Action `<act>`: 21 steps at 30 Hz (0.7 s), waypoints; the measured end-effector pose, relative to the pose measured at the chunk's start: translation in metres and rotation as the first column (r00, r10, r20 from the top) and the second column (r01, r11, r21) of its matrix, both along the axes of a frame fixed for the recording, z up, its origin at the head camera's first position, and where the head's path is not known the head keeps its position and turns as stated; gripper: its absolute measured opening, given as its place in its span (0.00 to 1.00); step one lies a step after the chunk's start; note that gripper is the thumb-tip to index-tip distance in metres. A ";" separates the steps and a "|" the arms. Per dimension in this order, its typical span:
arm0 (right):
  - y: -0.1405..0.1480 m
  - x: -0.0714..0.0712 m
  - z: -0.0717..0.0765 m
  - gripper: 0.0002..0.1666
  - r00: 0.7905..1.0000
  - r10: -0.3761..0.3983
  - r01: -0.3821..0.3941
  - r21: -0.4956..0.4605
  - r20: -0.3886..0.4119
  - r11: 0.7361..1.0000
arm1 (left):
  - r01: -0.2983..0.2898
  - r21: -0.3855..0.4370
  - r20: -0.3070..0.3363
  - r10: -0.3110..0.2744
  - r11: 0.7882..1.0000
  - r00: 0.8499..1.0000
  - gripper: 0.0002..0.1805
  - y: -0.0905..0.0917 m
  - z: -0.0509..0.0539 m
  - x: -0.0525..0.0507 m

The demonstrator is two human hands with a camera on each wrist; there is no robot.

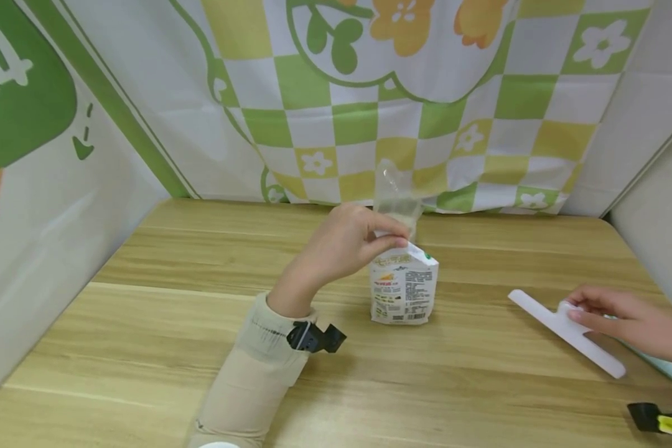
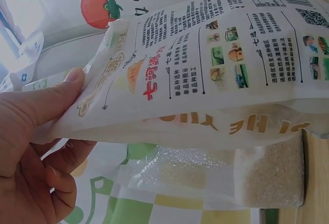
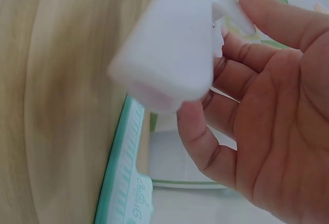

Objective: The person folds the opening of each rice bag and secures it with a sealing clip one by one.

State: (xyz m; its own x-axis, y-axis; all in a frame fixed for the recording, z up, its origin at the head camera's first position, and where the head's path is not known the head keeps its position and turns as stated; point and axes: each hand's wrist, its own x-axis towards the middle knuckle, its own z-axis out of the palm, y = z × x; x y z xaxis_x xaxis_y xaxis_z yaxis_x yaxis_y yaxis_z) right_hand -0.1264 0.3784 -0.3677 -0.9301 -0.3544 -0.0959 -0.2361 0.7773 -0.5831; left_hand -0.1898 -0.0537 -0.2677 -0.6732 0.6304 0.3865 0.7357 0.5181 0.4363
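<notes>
My left hand (image 1: 341, 246) pinches the folded top edge of a white printed bag (image 1: 404, 292), which stands upright on the table. In the left wrist view the thumb lies on the bag's printed face (image 2: 180, 70), and the other fingers are partly hidden behind its edge. At the right, my right hand (image 1: 633, 320) holds a long white bag clip (image 1: 562, 331) by its handle, tilted above the table. The right wrist view shows the white clip (image 3: 175, 44) close up, between thumb and fingers. A teal clip (image 1: 669, 368) lies just beyond the right hand.
Behind the printed bag stands a clear plastic bag (image 1: 392, 196) with pale grains (image 2: 270, 178) at its bottom. A checkered cloth (image 1: 358, 124) hangs along the back of the wooden table (image 1: 201, 298). White panels (image 1: 117, 205) close the left side.
</notes>
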 end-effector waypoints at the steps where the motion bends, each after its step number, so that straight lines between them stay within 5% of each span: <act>1: -0.002 0.000 0.001 0.11 1.000 -0.001 0.001 0.014 -0.006 1.000 | 0.003 0.003 0.001 -0.003 1.000 1.000 0.09 0.000 0.000 0.000; 7: -0.014 0.001 0.006 0.13 1.000 -0.013 0.012 0.061 0.015 0.998 | 0.011 0.011 0.009 -0.011 1.000 1.000 0.09 -0.001 0.001 0.000; 21: -0.026 0.002 0.001 0.09 0.994 0.063 -0.069 -0.058 -0.092 0.996 | 0.014 0.005 0.017 -0.014 1.000 1.000 0.09 0.000 0.001 0.001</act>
